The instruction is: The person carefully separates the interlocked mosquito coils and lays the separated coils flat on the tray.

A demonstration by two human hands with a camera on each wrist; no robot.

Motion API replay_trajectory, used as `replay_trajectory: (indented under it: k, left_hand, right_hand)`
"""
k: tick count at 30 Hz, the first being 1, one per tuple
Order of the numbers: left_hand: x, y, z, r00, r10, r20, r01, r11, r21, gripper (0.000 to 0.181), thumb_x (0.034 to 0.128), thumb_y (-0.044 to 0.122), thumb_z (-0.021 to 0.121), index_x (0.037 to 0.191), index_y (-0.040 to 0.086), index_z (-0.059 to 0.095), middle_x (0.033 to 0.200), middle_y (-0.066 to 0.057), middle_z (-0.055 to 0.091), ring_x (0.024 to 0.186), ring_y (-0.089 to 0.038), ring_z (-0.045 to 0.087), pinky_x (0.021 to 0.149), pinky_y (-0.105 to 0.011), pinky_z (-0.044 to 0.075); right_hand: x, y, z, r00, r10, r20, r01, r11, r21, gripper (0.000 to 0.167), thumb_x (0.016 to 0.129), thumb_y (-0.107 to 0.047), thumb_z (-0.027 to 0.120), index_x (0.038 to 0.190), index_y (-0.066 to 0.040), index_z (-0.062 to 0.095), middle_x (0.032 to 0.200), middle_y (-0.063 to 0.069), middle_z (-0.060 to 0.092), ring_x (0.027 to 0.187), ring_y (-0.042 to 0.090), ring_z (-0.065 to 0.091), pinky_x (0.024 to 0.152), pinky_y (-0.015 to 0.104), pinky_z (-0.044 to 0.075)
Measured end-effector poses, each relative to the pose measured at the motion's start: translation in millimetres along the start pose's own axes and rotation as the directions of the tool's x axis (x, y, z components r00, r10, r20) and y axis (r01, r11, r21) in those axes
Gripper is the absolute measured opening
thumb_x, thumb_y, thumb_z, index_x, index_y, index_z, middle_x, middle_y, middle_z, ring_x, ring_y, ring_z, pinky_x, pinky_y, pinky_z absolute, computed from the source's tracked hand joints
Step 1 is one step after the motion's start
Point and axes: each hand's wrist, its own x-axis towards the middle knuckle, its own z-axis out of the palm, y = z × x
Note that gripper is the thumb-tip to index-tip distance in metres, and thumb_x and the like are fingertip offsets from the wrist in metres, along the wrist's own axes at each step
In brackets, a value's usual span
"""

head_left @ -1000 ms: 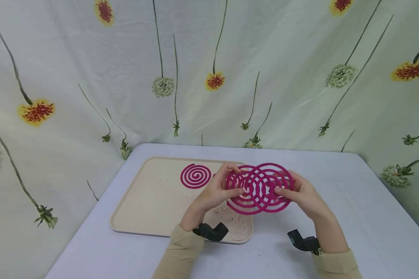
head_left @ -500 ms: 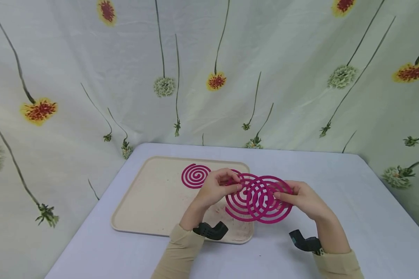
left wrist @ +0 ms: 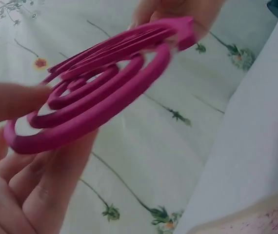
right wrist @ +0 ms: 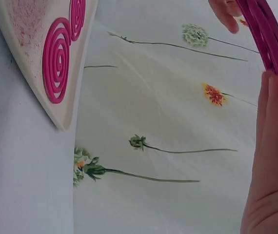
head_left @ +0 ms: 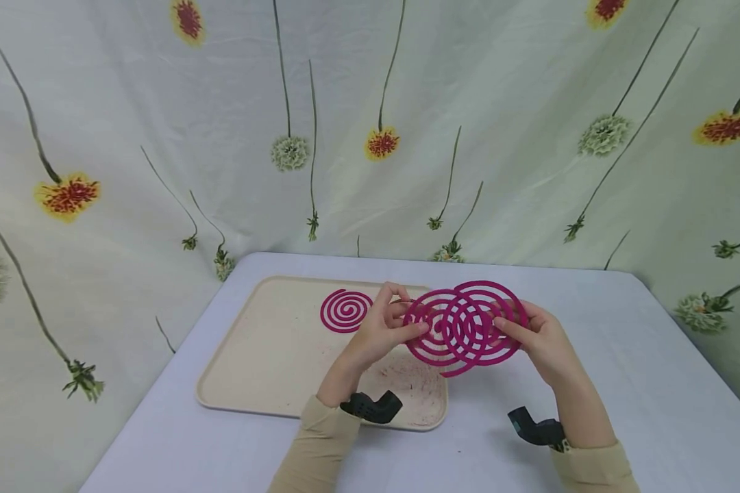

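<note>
Two magenta mosquito coils overlap in the air in front of me, the left one and the right one. With thumb and fingers, my left hand pinches the left side of the pair. On the other side, my right hand grips the right coil, its thumb on the near face. A loose spiral end juts out below the overlap. The left wrist view shows the coils nearly edge-on; whether their rings are interlocked is hard to tell.
A beige tray lies on the white table, with reddish crumbs at its right end. On it lies a mosquito coil; the right wrist view shows another coil near its corner. A flowered cloth hangs behind.
The held coils dipped and tilted half a second ago, then came back up. A loose end now protrudes at the bottom middle. Both hands keep their hold; the tray has not moved.
</note>
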Motion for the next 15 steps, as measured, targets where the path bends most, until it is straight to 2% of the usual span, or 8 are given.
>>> replay_trajectory:
  k: [1, 3, 6, 8, 12, 14, 15]
  left_hand:
    - [-1.1, 0.6, -2.3, 0.998, 0.001, 0.067, -0.002, 1.0, 0.024, 0.037, 0.0857, -0.004, 0.063, 0.11, 0.007, 0.036, 0.107, -0.023, 0.062, 0.093, -0.03, 0.066, 0.077, -0.041, 0.055]
    - [-2.2, 1.1, -6.0, 0.985, -0.001, 0.173, -0.01, 0.998, 0.058, 0.04, 0.0844, -0.006, 0.063, 0.112, 0.004, 0.037, 0.106, -0.027, 0.062, 0.091, -0.033, 0.066, 0.075, -0.045, 0.055]
    - [-3.7, 1.9, -8.5, 0.965, -0.019, 0.263, -0.011, 0.994, 0.111, 0.043, 0.0833, -0.008, 0.064, 0.116, 0.004, 0.038, 0.106, -0.027, 0.062, 0.088, -0.032, 0.067, 0.075, -0.045, 0.055]
    - [-3.9, 2.0, -8.7, 0.959, -0.031, 0.283, -0.015, 0.987, 0.16, 0.043, 0.0825, -0.008, 0.064, 0.116, 0.004, 0.041, 0.108, -0.023, 0.061, 0.086, -0.031, 0.067, 0.073, -0.043, 0.056]
    - [-5.5, 2.1, -8.3, 0.948, -0.043, 0.314, -0.061, 0.948, 0.313, 0.031, 0.0801, -0.007, 0.067, 0.106, 0.004, 0.055, 0.105, -0.012, 0.058, 0.082, -0.02, 0.062, 0.067, -0.029, 0.056]
    - [-5.7, 1.4, -8.0, 0.951, -0.027, 0.307, -0.094, 0.924, 0.371, 0.024, 0.0796, -0.005, 0.068, 0.1, 0.004, 0.06, 0.104, -0.008, 0.058, 0.083, -0.015, 0.057, 0.066, -0.025, 0.054]
    - [-5.9, 1.3, -7.7, 0.953, -0.017, 0.301, -0.102, 0.922, 0.374, 0.023, 0.0798, -0.005, 0.068, 0.099, 0.003, 0.061, 0.102, -0.008, 0.058, 0.08, -0.015, 0.056, 0.064, -0.024, 0.053]
  right_hand:
    - [-0.3, 0.3, -1.6, 0.999, 0.005, 0.032, -0.004, 0.999, -0.04, 0.039, 0.091, -0.009, 0.061, 0.121, 0.012, 0.049, 0.093, -0.001, 0.068, 0.082, 0.012, 0.067, 0.076, 0.024, 0.054]
    - [-0.7, 0.7, -4.3, 0.994, 0.023, 0.104, -0.013, 0.995, -0.098, 0.04, 0.09, -0.009, 0.062, 0.121, 0.013, 0.049, 0.096, 0.009, 0.068, 0.08, 0.015, 0.067, 0.074, 0.027, 0.055]
    - [-0.9, 1.3, -7.4, 0.972, 0.07, 0.223, -0.04, 0.99, -0.137, 0.045, 0.088, -0.009, 0.064, 0.123, 0.013, 0.046, 0.1, 0.021, 0.065, 0.081, 0.019, 0.067, 0.074, 0.031, 0.056]
    - [-0.8, 1.4, -8.9, 0.95, 0.106, 0.294, -0.057, 0.984, -0.168, 0.048, 0.087, -0.011, 0.065, 0.124, 0.013, 0.046, 0.1, 0.023, 0.064, 0.08, 0.02, 0.068, 0.073, 0.032, 0.056]
    - [0.0, 2.5, -11.8, 0.889, 0.156, 0.432, -0.057, 0.971, -0.233, 0.038, 0.088, -0.014, 0.065, 0.113, 0.013, 0.054, 0.086, 0.019, 0.067, 0.07, 0.022, 0.067, 0.066, 0.033, 0.057]
    - [0.5, 3.1, -12.7, 0.866, 0.163, 0.473, -0.047, 0.967, -0.249, 0.031, 0.088, -0.014, 0.064, 0.106, 0.011, 0.059, 0.08, 0.017, 0.067, 0.066, 0.022, 0.066, 0.063, 0.034, 0.057]
    - [0.8, 3.6, -13.0, 0.863, 0.163, 0.479, -0.045, 0.967, -0.249, 0.028, 0.089, -0.013, 0.063, 0.103, 0.01, 0.06, 0.077, 0.016, 0.067, 0.065, 0.022, 0.066, 0.062, 0.034, 0.057]
